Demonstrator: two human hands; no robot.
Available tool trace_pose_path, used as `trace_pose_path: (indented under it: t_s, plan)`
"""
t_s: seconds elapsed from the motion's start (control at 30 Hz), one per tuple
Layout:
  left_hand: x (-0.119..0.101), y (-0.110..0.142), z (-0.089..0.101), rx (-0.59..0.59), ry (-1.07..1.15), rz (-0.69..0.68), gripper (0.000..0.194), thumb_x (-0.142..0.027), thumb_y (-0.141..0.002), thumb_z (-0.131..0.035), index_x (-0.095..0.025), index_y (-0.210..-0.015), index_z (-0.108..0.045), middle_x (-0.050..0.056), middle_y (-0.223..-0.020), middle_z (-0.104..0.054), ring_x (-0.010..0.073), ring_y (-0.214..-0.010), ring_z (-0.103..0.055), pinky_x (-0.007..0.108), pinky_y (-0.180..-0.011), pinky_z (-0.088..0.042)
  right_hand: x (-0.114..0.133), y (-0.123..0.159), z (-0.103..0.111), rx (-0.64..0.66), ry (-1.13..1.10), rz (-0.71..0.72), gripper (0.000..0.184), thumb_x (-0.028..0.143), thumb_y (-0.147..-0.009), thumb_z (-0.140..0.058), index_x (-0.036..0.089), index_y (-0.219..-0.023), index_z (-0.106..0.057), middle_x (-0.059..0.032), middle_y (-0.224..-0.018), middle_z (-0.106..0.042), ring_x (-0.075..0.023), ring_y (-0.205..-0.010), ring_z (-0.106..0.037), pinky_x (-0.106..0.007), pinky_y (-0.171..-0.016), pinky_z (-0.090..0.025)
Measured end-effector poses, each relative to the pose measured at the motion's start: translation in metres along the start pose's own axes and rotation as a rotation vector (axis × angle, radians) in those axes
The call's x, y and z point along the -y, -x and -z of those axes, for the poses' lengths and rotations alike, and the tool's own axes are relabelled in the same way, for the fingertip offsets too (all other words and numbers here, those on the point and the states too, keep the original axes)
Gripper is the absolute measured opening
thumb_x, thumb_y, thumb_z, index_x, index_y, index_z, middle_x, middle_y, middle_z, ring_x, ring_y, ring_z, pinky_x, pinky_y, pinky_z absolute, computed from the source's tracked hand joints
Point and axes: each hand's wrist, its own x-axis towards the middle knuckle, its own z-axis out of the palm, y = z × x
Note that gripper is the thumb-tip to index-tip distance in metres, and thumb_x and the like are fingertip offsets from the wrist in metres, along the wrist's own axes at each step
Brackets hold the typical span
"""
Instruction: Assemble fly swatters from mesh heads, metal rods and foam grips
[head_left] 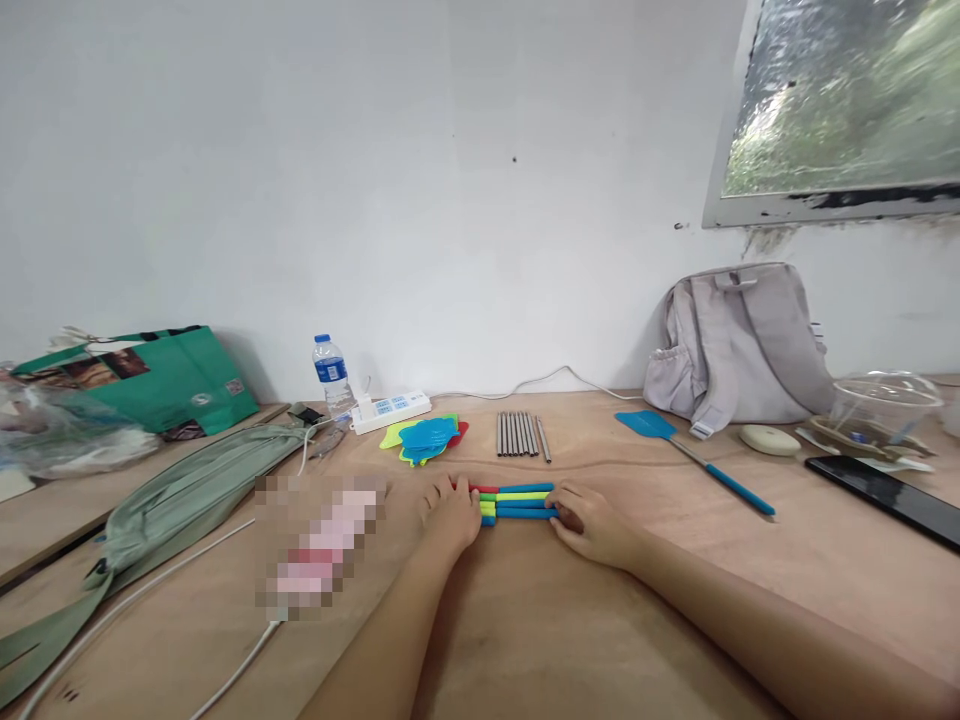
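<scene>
Several coloured handle tubes (525, 513) in blue, yellow-green, green and red lie side by side on the wooden table in front of me. Over their left ends my left hand (456, 512) is closed, hiding part of them. My right hand (589, 520) has its fingers curled against the right ends, thumb below. Behind them lies a row of thin metal tubes (517, 436), one slightly apart at the right. A pile of flat plastic swatter heads (429, 438) in blue, yellow and red is to their left. One blue fly swatter (694, 455) lies at the right.
At the back left stand a water bottle (331, 372) and a white power strip (391, 410). A green bag (176, 380) and a grey-green strap bag (202, 495) lie left, near a blurred-out item (322, 550). Rightward are a backpack (750, 345), plastic cup (885, 405) and phone (892, 498).
</scene>
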Motion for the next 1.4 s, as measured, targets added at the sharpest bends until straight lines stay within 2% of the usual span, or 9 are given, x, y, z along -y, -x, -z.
trace_pose_path:
  t_s: [0.17, 0.4, 0.53, 0.73, 0.93, 1.4]
  plan:
    - [-0.001, 0.002, 0.001, 0.028, 0.008, -0.009, 0.039, -0.032, -0.088, -0.021, -0.017, -0.116, -0.043, 0.017, -0.126, -0.037, 0.0311, -0.11, -0.042, 0.044, -0.086, -0.031, -0.001, 0.0, 0.0, 0.004, -0.015, -0.004, 0.019, 0.012, -0.074, -0.045, 0.021, -0.087, -0.055, -0.0045, -0.083, -0.059, -0.0153, -0.073, -0.055, -0.027, -0.066, -0.045]
    - [-0.004, 0.005, 0.002, 0.012, 0.002, 0.008, 0.038, -0.032, -0.088, -0.022, -0.017, -0.115, -0.044, 0.017, -0.125, -0.038, 0.0312, -0.108, -0.043, 0.044, -0.084, -0.032, 0.0, 0.0, 0.001, -0.021, -0.044, -0.012, 0.024, 0.013, -0.074, -0.047, 0.02, -0.096, -0.054, -0.0069, -0.095, -0.057, -0.0171, -0.086, -0.055, -0.031, -0.078, -0.045]
    - [-0.006, 0.008, 0.004, 0.008, 0.011, 0.019, 0.036, -0.03, -0.088, -0.021, -0.017, -0.111, -0.046, 0.016, -0.121, -0.041, 0.0303, -0.105, -0.044, 0.043, -0.082, -0.034, 0.002, -0.002, 0.003, -0.059, -0.042, -0.044, 0.024, 0.014, -0.074, -0.047, 0.019, -0.097, -0.054, -0.0075, -0.097, -0.056, -0.0176, -0.088, -0.055, -0.032, -0.079, -0.044]
    - [-0.007, 0.01, 0.006, 0.011, 0.026, 0.022, 0.038, -0.031, -0.088, -0.021, -0.017, -0.116, -0.043, 0.017, -0.125, -0.036, 0.0315, -0.107, -0.043, 0.043, -0.082, -0.034, 0.0, -0.004, 0.001, -0.053, -0.041, -0.077, 0.023, 0.014, -0.075, -0.046, 0.019, -0.095, -0.057, -0.0069, -0.094, -0.058, -0.0172, -0.083, -0.056, -0.032, -0.075, -0.045]
    - [-0.009, 0.011, 0.008, 0.015, 0.007, 0.035, 0.037, -0.031, -0.089, -0.021, -0.016, -0.112, -0.045, 0.017, -0.12, -0.04, 0.03, -0.104, -0.045, 0.042, -0.082, -0.034, 0.0, -0.005, 0.003, -0.045, -0.03, -0.067, 0.025, 0.013, -0.073, -0.045, 0.019, -0.09, -0.063, -0.0059, -0.087, -0.061, -0.0164, -0.078, -0.057, -0.03, -0.073, -0.046]
    - [-0.008, 0.009, 0.006, 0.002, 0.01, 0.039, 0.038, -0.031, -0.088, -0.022, -0.017, -0.114, -0.046, 0.016, -0.121, -0.04, 0.0304, -0.105, -0.045, 0.042, -0.083, -0.034, 0.001, -0.005, 0.002, -0.038, -0.058, -0.043, 0.03, 0.012, -0.074, -0.045, 0.021, -0.095, -0.064, -0.0057, -0.089, -0.061, -0.0159, -0.079, -0.058, -0.029, -0.074, -0.046]
